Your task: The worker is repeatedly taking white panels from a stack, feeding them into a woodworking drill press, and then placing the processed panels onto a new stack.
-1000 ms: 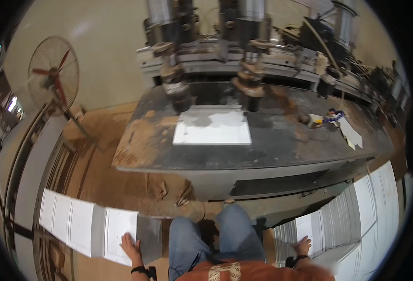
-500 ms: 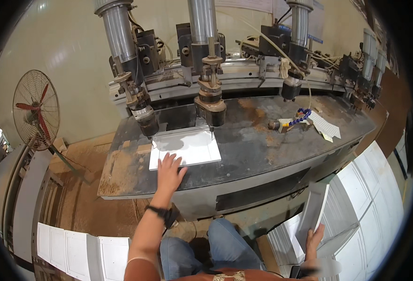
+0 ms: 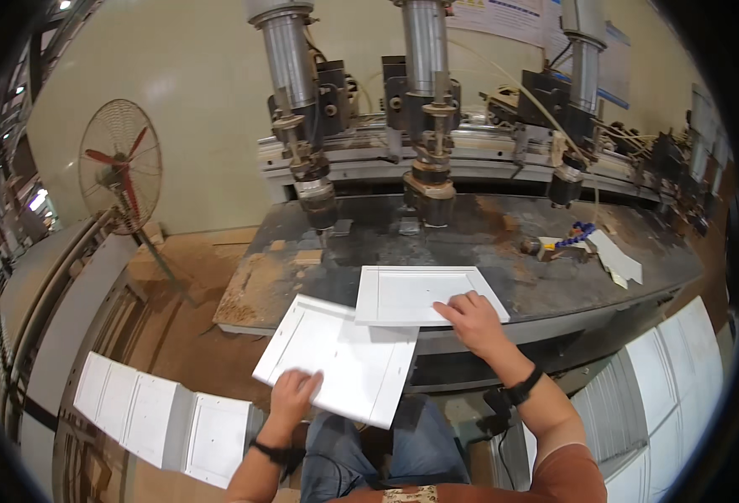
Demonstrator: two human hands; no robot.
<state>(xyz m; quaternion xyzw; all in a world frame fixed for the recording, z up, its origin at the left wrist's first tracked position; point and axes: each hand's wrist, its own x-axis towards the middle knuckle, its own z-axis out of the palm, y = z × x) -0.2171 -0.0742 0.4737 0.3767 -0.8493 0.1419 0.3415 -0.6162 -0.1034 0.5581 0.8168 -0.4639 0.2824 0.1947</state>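
My left hand (image 3: 292, 401) grips the near edge of a white cabinet door panel (image 3: 340, 356), which is tilted in front of the table, over my knees. With my right hand (image 3: 474, 323) I hold the near edge of a second white door panel (image 3: 420, 289), thumb on top and fingers partly hidden. That panel lies at the front edge of the dark machine table (image 3: 353, 251) and overlaps a corner of the left one. Both panels have a framed border. Beyond them, a left drill head (image 3: 315, 197) and a middle drill head (image 3: 430, 197) stand above the table.
White panels (image 3: 156, 419) are stacked at lower left, and more panels (image 3: 676, 369) at right. A third drill head (image 3: 566, 184), a blue segmented hose (image 3: 575, 235) and a paper sheet (image 3: 617, 258) are farther right. Sawdust (image 3: 244, 293) covers the table's left end; a fan (image 3: 122, 168) stands beyond.
My left hand has drawn the panel from under the drill heads toward me. My right hand has brought another panel from the right-hand stack to the table front. The view has shifted.
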